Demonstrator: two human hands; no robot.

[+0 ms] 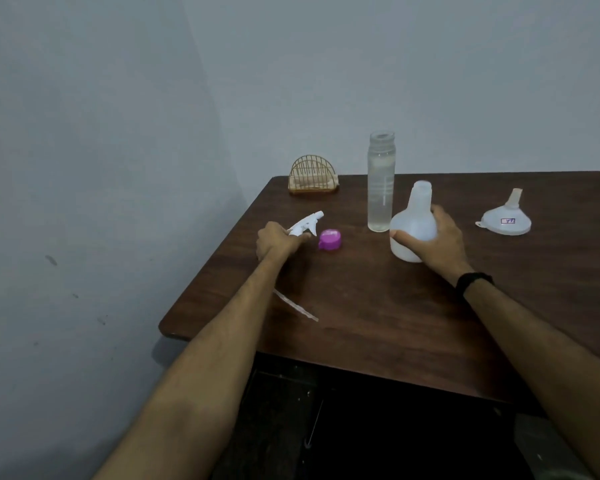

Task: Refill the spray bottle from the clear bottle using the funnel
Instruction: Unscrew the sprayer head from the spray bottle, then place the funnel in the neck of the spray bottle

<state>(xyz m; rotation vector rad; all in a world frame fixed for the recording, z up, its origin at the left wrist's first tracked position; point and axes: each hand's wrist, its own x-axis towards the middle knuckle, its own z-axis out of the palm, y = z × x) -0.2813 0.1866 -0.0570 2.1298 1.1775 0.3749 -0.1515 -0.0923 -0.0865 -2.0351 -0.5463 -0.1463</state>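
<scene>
Two openings bared: spray bottle (413, 226) steadied by right hand (437, 242); spray head (305, 226) held aside in left hand (274, 241) fingers; funnel (504, 220) unused on bench (378, 317).

The funnel (504, 220) bears a small label, seemingly too blurred to read.

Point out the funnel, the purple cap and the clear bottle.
funnel (504, 221): head view, on its wide cone.
purple cap (330, 239): head view, on its top.
clear bottle (381, 188): head view, mid-body.

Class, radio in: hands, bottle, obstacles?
Left hand grips spray head. Right hand steadies open spray bottle. Funnel untouched, upside down. Nothing blocking.
</scene>
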